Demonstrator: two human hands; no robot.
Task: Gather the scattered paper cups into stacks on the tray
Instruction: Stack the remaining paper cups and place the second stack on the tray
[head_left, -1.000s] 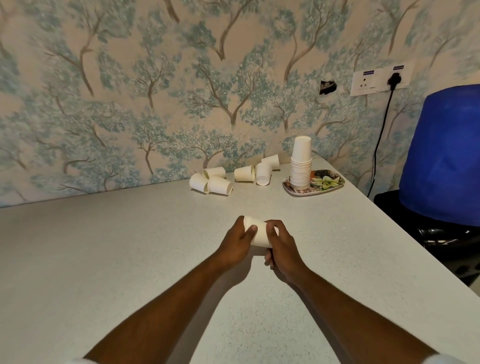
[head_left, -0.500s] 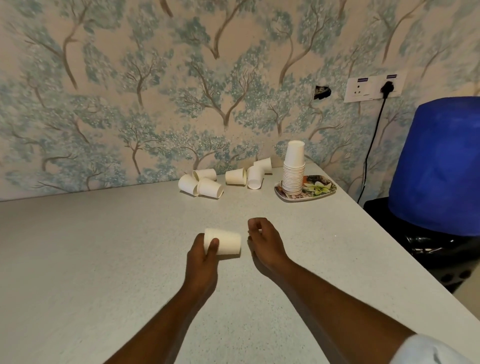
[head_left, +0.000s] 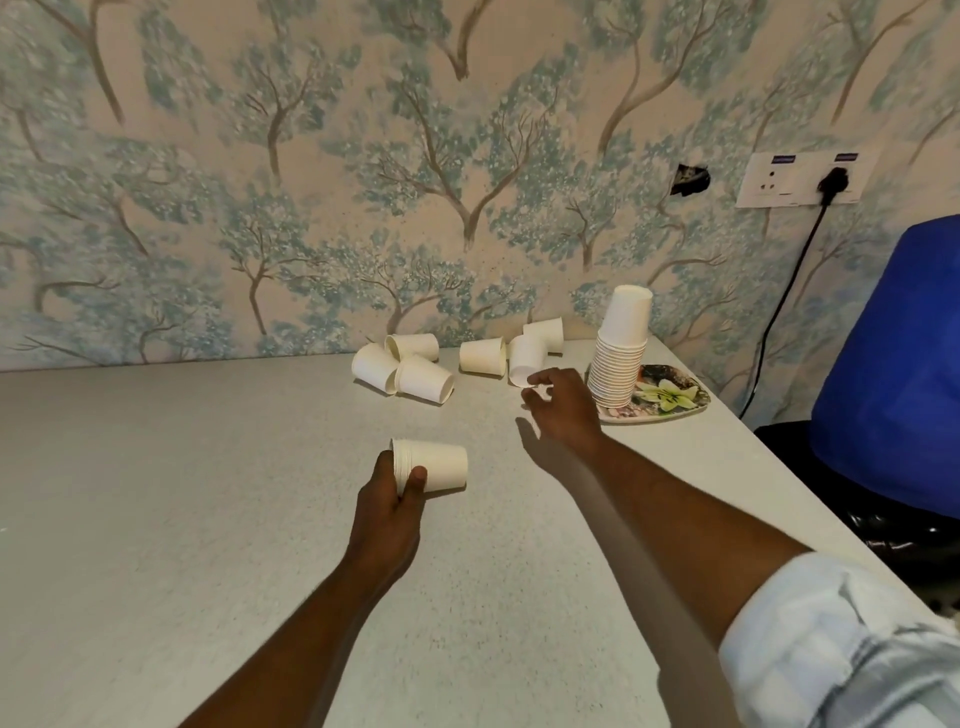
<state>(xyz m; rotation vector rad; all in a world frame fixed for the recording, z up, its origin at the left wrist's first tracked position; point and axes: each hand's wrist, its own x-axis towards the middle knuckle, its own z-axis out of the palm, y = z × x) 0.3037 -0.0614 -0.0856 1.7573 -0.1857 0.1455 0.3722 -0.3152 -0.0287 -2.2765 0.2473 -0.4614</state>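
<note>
Head: L hand (head_left: 387, 506) w/ tapered paper cups (head_left: 431, 465)

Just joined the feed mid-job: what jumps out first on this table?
The tall stack of paper cups standing upside down on the floral tray at the table's far right. Left of it, six loose cups lie on their sides near the wall. Nearer the camera, the left hand grips a small nested stack while the right hand reaches toward the nearest fallen cup.
</note>
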